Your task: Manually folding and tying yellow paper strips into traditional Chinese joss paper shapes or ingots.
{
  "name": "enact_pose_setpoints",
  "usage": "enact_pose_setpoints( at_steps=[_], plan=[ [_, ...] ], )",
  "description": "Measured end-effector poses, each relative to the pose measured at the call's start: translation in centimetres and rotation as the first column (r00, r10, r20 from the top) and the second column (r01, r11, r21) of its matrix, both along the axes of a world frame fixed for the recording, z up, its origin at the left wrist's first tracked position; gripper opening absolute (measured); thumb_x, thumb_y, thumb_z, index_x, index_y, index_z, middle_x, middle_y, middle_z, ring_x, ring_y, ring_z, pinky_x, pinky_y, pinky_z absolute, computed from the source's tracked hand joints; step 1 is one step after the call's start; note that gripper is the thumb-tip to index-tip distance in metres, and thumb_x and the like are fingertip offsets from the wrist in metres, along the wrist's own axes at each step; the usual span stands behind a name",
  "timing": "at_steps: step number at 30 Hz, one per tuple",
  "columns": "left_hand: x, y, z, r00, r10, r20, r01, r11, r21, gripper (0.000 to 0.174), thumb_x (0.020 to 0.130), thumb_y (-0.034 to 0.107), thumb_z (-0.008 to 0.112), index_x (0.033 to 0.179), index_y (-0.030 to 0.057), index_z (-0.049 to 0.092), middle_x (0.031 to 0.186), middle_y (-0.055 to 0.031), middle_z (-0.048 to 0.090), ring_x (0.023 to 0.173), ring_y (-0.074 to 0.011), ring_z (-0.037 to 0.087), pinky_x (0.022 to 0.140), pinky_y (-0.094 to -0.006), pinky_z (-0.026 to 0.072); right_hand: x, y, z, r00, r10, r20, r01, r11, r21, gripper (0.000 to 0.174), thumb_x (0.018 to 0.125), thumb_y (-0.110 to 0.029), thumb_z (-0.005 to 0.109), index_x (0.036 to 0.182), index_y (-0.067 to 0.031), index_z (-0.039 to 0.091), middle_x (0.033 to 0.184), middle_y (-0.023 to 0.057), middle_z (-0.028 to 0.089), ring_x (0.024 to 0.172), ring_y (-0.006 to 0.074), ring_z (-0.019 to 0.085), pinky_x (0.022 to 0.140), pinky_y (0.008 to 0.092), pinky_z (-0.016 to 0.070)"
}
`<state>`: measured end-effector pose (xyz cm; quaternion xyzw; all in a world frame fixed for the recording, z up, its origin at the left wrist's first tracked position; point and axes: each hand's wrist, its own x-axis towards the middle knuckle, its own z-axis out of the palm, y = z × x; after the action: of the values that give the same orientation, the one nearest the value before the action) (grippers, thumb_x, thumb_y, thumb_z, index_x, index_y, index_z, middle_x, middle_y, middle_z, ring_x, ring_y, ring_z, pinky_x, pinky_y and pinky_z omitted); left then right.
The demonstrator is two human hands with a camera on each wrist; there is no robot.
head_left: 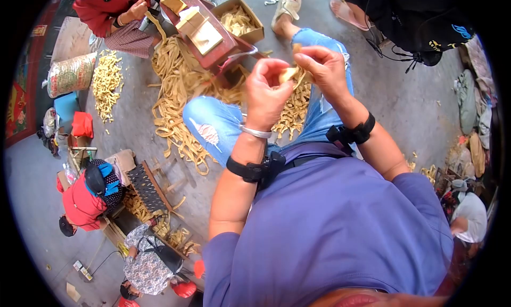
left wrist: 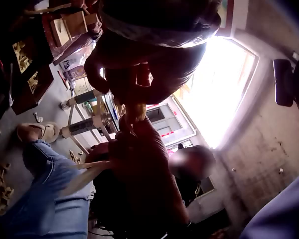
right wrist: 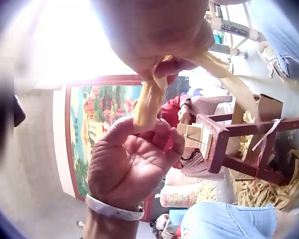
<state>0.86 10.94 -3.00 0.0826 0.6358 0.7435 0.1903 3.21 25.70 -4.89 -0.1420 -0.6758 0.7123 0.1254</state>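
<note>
In front of the chest, both hands work on one flat, pale yellow strip [right wrist: 148, 107], bunched into a thick piece between them. The left hand [head_left: 266, 94], with a white bangle on its wrist, pinches the lower end between thumb and fingers; its palm shows in the right wrist view. The right hand [head_left: 326, 72] grips the other end, and a loose tail of the strip [right wrist: 234, 82] trails from it. Backlight leaves both hands dark in the left wrist view. Below the hands, short knotted yellow pieces [head_left: 293, 112] lie between the knees.
Long yellow strips [head_left: 183, 115] heap on the floor beside the left knee. A dark red bench [head_left: 202, 27] holds wooden blocks, with a cardboard box [head_left: 255, 30] of pieces behind it. Another person [head_left: 109, 11] sits at the bench's far side. More short pieces [head_left: 107, 83] lie farther left.
</note>
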Motion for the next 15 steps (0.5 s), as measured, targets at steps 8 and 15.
enact_pose_setpoints(
  at_steps=[8,15],
  plan=[
    [0.2,-0.5,1.1,0.912,-0.118,-0.394,-0.070,0.899,-0.431,0.021,0.073,-0.001,0.062,0.094,0.0027,0.060,0.083,-0.0037,0.064,0.071,-0.0090,0.059,0.067,-0.0236,0.0479,1.0,1.4,-0.5,0.931,0.366,0.014,-0.366,0.931,-0.003,0.018,0.082,-0.017,0.070,0.083,0.0009,0.070,0.073,0.0008,0.063,0.070,0.0071,0.057,0.061,0.0223,0.0441],
    [1.0,-0.7,2.9,0.879,-0.030,-0.477,-0.163,0.920,-0.357,0.019,0.067,-0.005,0.062,0.084,0.0039,0.057,0.073,-0.0008,0.057,0.062,-0.0095,0.053,0.058,-0.0228,0.0438,1.6,3.3,0.4,0.750,0.660,-0.049,-0.659,0.738,-0.149,0.022,0.080,-0.018,0.071,0.078,0.0032,0.066,0.075,-0.0006,0.056,0.070,0.0080,0.049,0.062,0.0232,0.0375]
  ],
)
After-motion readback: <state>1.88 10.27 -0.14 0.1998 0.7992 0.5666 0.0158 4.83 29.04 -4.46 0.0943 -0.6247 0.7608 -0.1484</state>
